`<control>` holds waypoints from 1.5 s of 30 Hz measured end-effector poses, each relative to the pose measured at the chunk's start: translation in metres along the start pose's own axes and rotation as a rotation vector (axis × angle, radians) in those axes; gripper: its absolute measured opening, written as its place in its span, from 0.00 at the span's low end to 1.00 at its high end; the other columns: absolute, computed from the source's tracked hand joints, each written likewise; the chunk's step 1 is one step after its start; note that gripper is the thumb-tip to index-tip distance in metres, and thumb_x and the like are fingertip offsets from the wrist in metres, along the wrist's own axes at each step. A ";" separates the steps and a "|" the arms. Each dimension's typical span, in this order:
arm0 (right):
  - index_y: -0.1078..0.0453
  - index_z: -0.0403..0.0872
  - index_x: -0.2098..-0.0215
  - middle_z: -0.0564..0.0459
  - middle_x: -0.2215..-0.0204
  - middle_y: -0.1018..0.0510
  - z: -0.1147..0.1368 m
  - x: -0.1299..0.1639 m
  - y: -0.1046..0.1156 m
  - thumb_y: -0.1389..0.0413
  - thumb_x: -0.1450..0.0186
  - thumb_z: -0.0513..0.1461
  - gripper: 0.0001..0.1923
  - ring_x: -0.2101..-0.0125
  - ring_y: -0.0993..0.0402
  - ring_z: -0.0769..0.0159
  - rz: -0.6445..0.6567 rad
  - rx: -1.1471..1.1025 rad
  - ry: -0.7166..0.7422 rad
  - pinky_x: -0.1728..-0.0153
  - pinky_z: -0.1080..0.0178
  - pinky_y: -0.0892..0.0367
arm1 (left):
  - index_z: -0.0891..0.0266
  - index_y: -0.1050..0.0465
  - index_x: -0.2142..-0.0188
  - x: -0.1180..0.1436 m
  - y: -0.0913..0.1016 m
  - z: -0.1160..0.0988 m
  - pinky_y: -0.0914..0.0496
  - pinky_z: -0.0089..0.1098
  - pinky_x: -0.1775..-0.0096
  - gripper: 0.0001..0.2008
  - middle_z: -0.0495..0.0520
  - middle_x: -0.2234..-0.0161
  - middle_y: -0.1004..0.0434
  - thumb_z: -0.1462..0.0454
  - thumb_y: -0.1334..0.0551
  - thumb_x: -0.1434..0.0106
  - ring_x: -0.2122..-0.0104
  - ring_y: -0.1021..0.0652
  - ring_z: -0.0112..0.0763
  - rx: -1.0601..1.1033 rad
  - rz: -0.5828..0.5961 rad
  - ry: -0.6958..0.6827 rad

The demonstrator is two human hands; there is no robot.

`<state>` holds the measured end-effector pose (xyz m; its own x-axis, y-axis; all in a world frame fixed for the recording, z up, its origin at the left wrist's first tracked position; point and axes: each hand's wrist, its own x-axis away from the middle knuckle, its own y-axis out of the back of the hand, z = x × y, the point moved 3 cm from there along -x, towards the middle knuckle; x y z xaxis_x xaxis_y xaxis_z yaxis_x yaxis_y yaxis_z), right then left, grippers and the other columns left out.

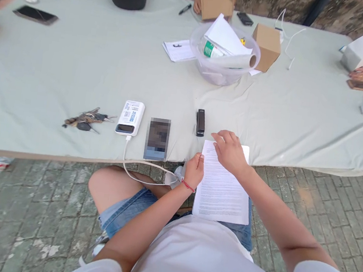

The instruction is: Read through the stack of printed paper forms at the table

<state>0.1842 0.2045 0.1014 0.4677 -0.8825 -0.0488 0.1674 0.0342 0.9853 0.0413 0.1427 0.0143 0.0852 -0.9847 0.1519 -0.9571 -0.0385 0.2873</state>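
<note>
Your left hand was pinching the left edge of the printed sheet, with the fingers curled narrow around that edge. Your right hand lay flat on the top of the same sheet, the fingers spread loosely and pressing down, not closed around anything. The sheet rested partly on the near edge of the table and partly over your lap.

Just beside the right hand, to its left, a small black device lay on the cloth; it was perhaps a stapler, but the view was too small to be sure. Further left were 1 phone, a white power bank with a cable hanging off the table, and a bunch of keys.

Well apart, on the far side, stood a clear plastic bowl with papers and a roll inside, and a brown cardboard box next to it.
</note>
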 end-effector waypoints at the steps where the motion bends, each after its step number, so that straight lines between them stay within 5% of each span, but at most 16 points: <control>1: 0.32 0.47 0.34 0.38 0.36 0.28 0.005 0.000 0.001 0.54 0.24 0.34 0.23 0.35 0.36 0.48 -0.033 0.002 0.087 0.36 0.44 0.40 | 0.58 0.27 0.61 0.000 -0.001 0.000 0.32 0.37 0.61 0.18 0.55 0.69 0.22 0.52 0.48 0.25 0.67 0.23 0.41 0.007 -0.001 0.003; 5: 0.25 0.52 0.41 0.46 0.28 0.36 0.016 -0.001 0.000 0.49 0.27 0.31 0.21 0.28 0.45 0.49 0.031 0.024 0.339 0.28 0.34 0.56 | 0.59 0.26 0.60 0.002 -0.003 -0.001 0.32 0.37 0.59 0.18 0.56 0.68 0.22 0.49 0.45 0.25 0.66 0.23 0.42 0.039 -0.006 0.020; 21: 0.24 0.51 0.43 0.45 0.28 0.35 0.019 0.003 -0.006 0.50 0.25 0.33 0.18 0.28 0.44 0.52 -0.005 0.100 0.369 0.28 0.35 0.52 | 0.60 0.24 0.56 0.005 -0.004 -0.004 0.30 0.40 0.57 0.20 0.58 0.66 0.21 0.47 0.44 0.26 0.65 0.21 0.45 0.083 0.001 0.025; 29: 0.21 0.50 0.49 0.45 0.31 0.31 0.019 0.006 -0.010 0.50 0.26 0.33 0.16 0.29 0.43 0.50 0.025 0.062 0.342 0.28 0.36 0.54 | 0.61 0.26 0.59 0.003 -0.004 -0.001 0.29 0.39 0.61 0.18 0.58 0.68 0.21 0.54 0.49 0.23 0.66 0.21 0.44 -0.063 0.009 -0.034; 35: 0.27 0.49 0.39 0.41 0.35 0.27 -0.006 -0.006 -0.003 0.53 0.24 0.37 0.20 0.34 0.36 0.48 -0.033 -0.155 0.096 0.35 0.42 0.38 | 0.61 0.26 0.55 0.002 -0.004 -0.001 0.30 0.38 0.59 0.17 0.58 0.65 0.19 0.58 0.52 0.23 0.64 0.20 0.43 -0.125 0.049 -0.056; 40: 0.22 0.46 0.53 0.43 0.56 0.17 -0.034 -0.018 -0.004 0.57 0.22 0.40 0.20 0.52 0.25 0.51 0.265 -0.201 -0.070 0.50 0.52 0.32 | 0.60 0.27 0.56 0.001 -0.004 -0.001 0.30 0.38 0.60 0.17 0.57 0.66 0.19 0.57 0.53 0.23 0.64 0.20 0.42 -0.141 0.080 -0.064; 45: 0.23 0.46 0.56 0.45 0.57 0.17 -0.030 -0.021 -0.005 0.56 0.21 0.39 0.19 0.55 0.26 0.54 0.324 -0.199 -0.073 0.52 0.56 0.37 | 0.59 0.29 0.57 0.001 -0.003 0.002 0.30 0.37 0.60 0.16 0.57 0.66 0.20 0.56 0.52 0.23 0.63 0.20 0.42 -0.103 0.040 -0.042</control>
<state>0.2002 0.2370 0.0927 0.4623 -0.8417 0.2788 0.1897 0.4010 0.8962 0.0442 0.1416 0.0120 0.0335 -0.9915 0.1259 -0.9259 0.0167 0.3773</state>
